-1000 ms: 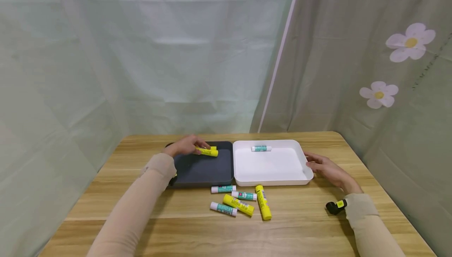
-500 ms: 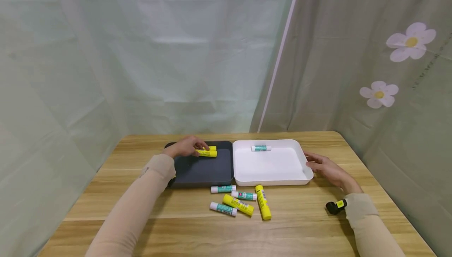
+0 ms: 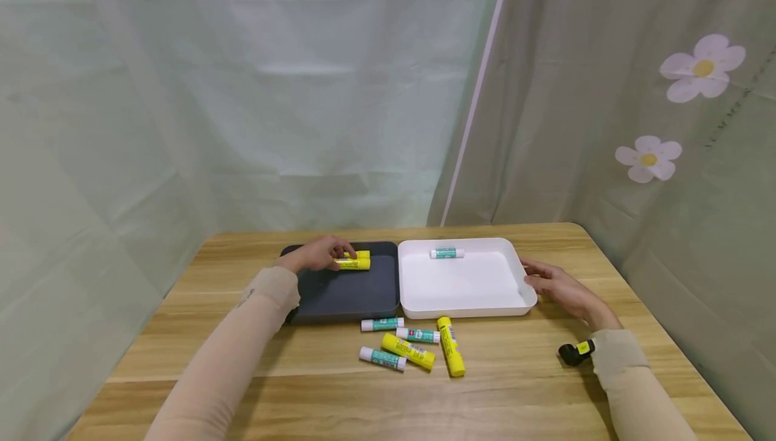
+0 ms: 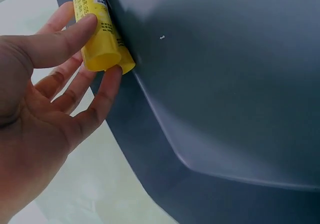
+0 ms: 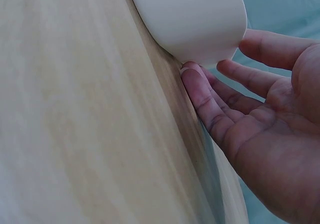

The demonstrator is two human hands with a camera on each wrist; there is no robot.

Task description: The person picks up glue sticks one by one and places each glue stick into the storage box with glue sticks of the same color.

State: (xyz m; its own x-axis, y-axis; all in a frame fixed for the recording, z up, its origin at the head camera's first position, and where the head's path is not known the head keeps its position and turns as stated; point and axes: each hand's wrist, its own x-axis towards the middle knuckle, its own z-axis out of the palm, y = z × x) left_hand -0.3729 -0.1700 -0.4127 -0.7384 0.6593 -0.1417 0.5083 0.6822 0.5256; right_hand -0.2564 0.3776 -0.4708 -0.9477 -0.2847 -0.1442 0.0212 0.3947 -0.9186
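Your left grip [image 4: 45, 116] pinches a yellow glue stick [image 4: 102, 51]. Your relaxed right grip [image 5: 267, 131] probably touches the white tray [image 5: 195, 18]

From the near side, the head view looks forward and down over the table [image 3: 485, 400]. Close up, the left wrist view shares the dark tray [image 4: 215, 83], the right the white tray [image 5: 200, 23].

From where I stand, pale green curtains [image 3: 303, 91] hang around the table [image 3: 485, 407], creased and softly folded. A thin pale strip [image 3: 479, 91] slants down them, and the cloth to its right looks greyer. White-petalled flowers [image 3: 703, 69] with yellow centres decorate that side, beside small dark lettering [image 3: 739, 108]. The table has light wood grain and rounded far corners. The light is soft.
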